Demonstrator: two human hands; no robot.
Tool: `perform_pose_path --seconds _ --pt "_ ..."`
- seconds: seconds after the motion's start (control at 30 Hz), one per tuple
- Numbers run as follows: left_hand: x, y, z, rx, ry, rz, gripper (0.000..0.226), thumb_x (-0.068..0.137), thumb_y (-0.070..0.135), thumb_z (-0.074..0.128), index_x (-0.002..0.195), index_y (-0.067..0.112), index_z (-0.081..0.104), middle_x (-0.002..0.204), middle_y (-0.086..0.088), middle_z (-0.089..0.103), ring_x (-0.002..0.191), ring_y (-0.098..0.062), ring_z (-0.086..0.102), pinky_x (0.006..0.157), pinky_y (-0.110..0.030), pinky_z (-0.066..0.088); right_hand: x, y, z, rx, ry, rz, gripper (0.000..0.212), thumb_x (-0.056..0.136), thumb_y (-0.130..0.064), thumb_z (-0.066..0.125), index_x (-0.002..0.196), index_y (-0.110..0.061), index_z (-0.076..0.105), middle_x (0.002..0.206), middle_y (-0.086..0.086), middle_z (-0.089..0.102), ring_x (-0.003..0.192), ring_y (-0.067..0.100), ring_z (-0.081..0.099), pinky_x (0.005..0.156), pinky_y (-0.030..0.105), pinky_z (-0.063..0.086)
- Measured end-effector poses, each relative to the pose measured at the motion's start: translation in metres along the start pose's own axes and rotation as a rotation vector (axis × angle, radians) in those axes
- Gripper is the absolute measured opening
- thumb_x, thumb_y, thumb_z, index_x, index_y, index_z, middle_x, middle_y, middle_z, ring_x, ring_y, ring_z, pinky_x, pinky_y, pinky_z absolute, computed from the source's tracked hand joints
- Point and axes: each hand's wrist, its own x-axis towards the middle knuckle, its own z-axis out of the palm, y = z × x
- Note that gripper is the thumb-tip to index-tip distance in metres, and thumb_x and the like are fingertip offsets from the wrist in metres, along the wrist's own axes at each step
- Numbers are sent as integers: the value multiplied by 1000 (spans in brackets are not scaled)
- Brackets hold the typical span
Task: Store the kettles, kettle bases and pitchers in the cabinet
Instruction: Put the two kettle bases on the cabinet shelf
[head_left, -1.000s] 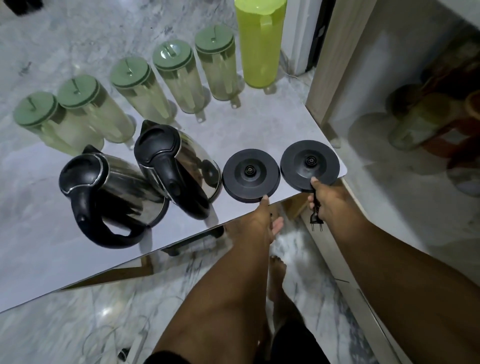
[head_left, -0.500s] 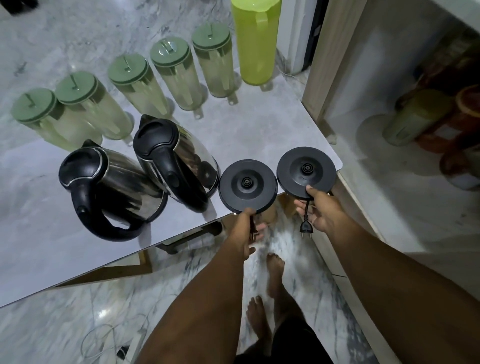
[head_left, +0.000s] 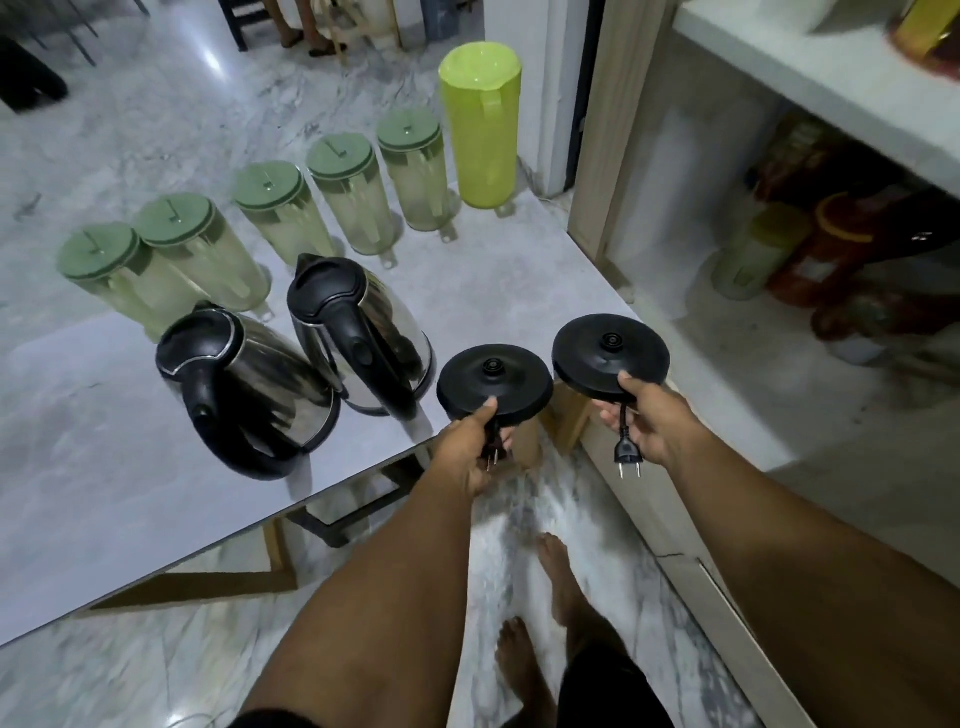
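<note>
My left hand grips the near edge of a round black kettle base, its plug tucked under my fingers. My right hand holds a second black kettle base lifted past the table's corner, with its cord and plug dangling. Two steel kettles with black handles stand on the table, one on the left and one beside it. Behind them stand several clear pitchers with green lids and a tall lime-green pitcher. The open cabinet is on the right.
The grey table ends at a corner near the cabinet's wooden side panel. Jars and containers sit at the back of the lower cabinet shelf. My bare feet stand on the marble floor between table and cabinet.
Both hands have closed on the kettle bases and lifted them off the table edge. The right base has moved toward the cabinet, and its plug now hangs free.
</note>
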Motion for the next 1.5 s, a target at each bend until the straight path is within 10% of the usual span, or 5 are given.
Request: perform_pose_path --seconds 0.37,0.93,1.2,1.5 --pt "-81 -16 19 226 -182 115 28 98 19 65 113 -3 61 51 -9 66 52 -20 55 56 -32 46 -109 -9 -68 7 72 -220 35 98 -15 61 127 1 52 90 22 72 60 21 75 40 24 48" --pt "-274 -197 45 623 -726 -32 41 93 14 69 129 -2 58 83 -16 69 68 -24 63 45 -25 53 -429 98 -301 8 487 -448 21 98 -18 60 118 -9 57 91 9 73 67 21 73 48 26 46" --pt "-405 -215 174 749 -1095 194 41 93 21 68 127 2 61 98 -17 69 60 -21 62 41 -22 46 -561 44 -343 83 694 -713 33 96 -13 62 124 5 56 86 16 69 55 19 70 40 25 47" --pt "-444 -180 338 758 -1088 266 35 88 17 73 114 5 54 97 -17 71 68 -27 65 52 -32 49 -583 -68 -397 297 884 -742 23 104 -14 46 125 -6 44 85 18 64 68 18 64 35 19 45"
